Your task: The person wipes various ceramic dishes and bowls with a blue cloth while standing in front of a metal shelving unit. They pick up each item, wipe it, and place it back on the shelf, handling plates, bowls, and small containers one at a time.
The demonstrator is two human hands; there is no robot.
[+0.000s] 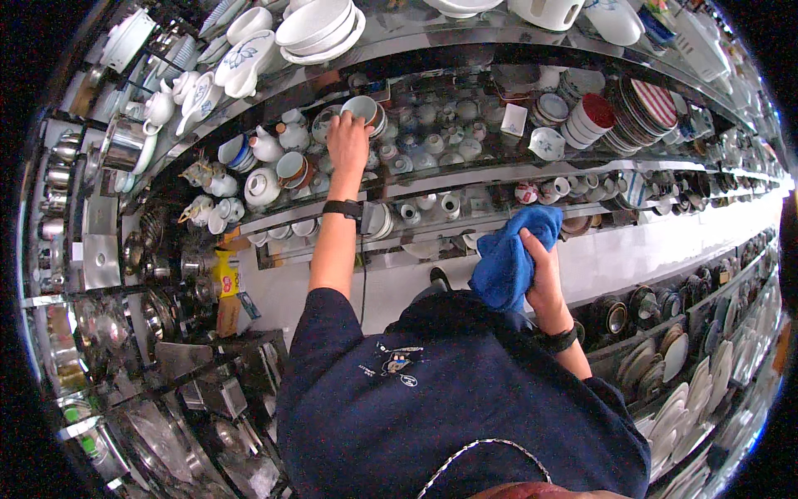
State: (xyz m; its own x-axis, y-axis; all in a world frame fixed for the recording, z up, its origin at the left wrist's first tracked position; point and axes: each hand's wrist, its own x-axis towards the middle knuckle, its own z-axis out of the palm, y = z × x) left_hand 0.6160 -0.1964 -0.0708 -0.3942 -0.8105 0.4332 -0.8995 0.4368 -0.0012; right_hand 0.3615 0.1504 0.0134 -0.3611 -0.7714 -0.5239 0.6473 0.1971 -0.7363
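My left hand (pixel 349 142) reaches over the glass shelf (pixel 386 181), its fingers on the near rim of a brown-sided bowl with a white inside (pixel 360 107). That bowl is at the top of a small stack, and my fingers hide part of it. Just left of my wrist stands another pair of brown-and-white bowls (pixel 292 167), beside a white lidded pot (pixel 262 186) and white bottles with stoppers (pixel 293 134). In my right hand (pixel 543 280) a bunched blue cloth (pixel 514 259) is held in front of my body, away from the shelf.
Small cups (pixel 434 143) crowd the shelf to the right, then red-lined bowls (pixel 587 121) and striped plates (pixel 651 103). An upper shelf carries white dishes (pixel 321 28). Metalware racks (pixel 103 243) rise at left; plates (pixel 673 355) stand on racks at lower right. A dark cable (pixel 364 280) hangs near my left arm.
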